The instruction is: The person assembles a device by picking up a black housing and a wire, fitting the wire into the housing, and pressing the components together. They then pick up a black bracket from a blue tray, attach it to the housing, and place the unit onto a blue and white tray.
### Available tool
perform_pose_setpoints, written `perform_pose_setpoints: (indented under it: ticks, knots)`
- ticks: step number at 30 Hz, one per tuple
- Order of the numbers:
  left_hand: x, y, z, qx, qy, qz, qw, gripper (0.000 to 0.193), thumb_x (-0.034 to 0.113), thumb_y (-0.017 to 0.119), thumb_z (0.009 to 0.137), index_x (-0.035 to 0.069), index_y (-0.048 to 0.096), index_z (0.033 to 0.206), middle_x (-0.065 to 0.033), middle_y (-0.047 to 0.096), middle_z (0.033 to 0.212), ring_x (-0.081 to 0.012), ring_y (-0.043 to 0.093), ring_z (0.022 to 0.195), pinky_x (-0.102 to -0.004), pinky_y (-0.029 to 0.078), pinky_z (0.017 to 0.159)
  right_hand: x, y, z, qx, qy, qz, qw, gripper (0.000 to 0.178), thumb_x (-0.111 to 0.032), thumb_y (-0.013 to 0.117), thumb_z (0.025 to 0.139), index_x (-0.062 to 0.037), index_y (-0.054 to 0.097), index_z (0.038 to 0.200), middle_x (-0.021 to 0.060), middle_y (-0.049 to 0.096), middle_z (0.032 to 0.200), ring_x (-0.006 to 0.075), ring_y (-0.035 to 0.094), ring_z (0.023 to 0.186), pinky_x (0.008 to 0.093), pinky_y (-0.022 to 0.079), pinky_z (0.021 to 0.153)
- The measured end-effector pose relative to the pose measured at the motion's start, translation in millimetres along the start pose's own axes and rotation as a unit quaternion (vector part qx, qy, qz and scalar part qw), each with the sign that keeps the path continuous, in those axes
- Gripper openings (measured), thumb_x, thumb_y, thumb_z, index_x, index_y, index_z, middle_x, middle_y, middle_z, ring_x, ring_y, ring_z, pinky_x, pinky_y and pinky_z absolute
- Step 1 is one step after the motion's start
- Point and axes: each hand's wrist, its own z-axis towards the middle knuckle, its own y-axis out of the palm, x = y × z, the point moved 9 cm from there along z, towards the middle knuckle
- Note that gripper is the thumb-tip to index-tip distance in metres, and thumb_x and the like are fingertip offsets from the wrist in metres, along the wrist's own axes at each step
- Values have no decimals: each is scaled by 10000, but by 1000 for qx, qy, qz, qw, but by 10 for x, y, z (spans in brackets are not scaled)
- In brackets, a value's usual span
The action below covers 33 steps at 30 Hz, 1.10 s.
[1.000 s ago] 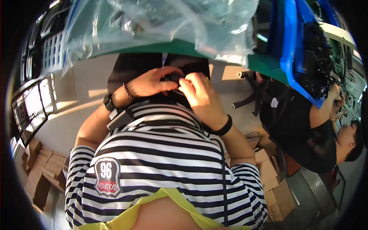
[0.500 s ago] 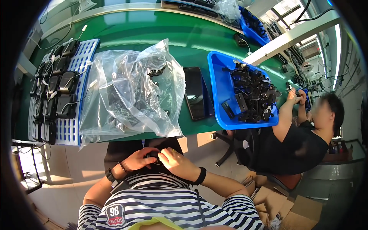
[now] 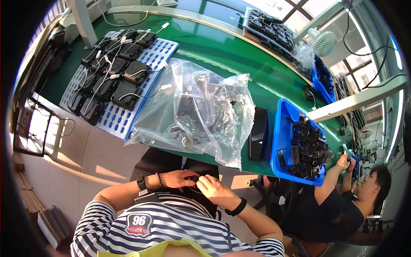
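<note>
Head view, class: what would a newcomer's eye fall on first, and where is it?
Probably the bright blue bin heaped with black parts, toward the right of the green table. Left of it, a crumpled clear plastic bag lies along the near edge, then black boxes on a pale slotted tray. Below, the left hand and right hand meet at a small dark item.

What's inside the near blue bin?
The near blue bin holds a jumbled heap of small black parts, with bare blue wall showing at its left. Whatever lies beneath the top pieces is covered and can't be seen.
</note>
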Motion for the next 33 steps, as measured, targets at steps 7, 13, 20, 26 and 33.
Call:
perform_pose_setpoints:
  ticks: [7, 13, 20, 26, 33]
  knots:
    - [160, 9, -38, 25, -19, 24, 999, 598, 382, 569, 1008, 40, 419, 1475, -199, 490, 1377, -279, 646, 1074, -327, 619, 777, 223, 291, -27, -48, 167, 74, 982, 173, -201, 581, 968, -50, 529, 903, 150, 581, 928, 299, 648, 846, 377, 544, 713]
    - [158, -11, 0, 43, -1, 40, 998, 626, 410, 555, 991, 30, 416, 1468, -210, 487, 1398, -315, 621, 1124, -351, 647, 691, 422, 575, -64, -94, 278, 142, 945, 234, -246, 613, 963, -31, 529, 1001, 196, 632, 930, 393, 665, 811, 448, 545, 692]
    - [95, 5, 18, 31, -18, 27, 999, 637, 416, 523, 1005, 34, 372, 1491, -215, 456, 1423, -325, 604, 1157, -354, 651, 699, 205, 112, -3, 34, 245, 107, 963, 180, -213, 587, 986, -49, 514, 979, 175, 583, 940, 349, 655, 875, 414, 538, 728]
    - [57, 29, 63, 25, -10, 52, 998, 650, 440, 518, 1014, 39, 356, 1498, -213, 422, 1437, -318, 643, 1083, -346, 640, 732, 255, 168, -137, 28, 226, 155, 961, 159, -181, 585, 986, -41, 509, 982, 179, 569, 988, 343, 646, 903, 422, 528, 767]
    - [75, 40, 14, 20, -25, 27, 999, 636, 418, 509, 1007, 36, 360, 1493, -214, 428, 1431, -320, 593, 1158, -352, 652, 690, 344, 386, -157, -163, 327, 145, 920, 158, -170, 581, 984, -33, 504, 996, 183, 567, 1007, 345, 642, 909, 434, 524, 799]
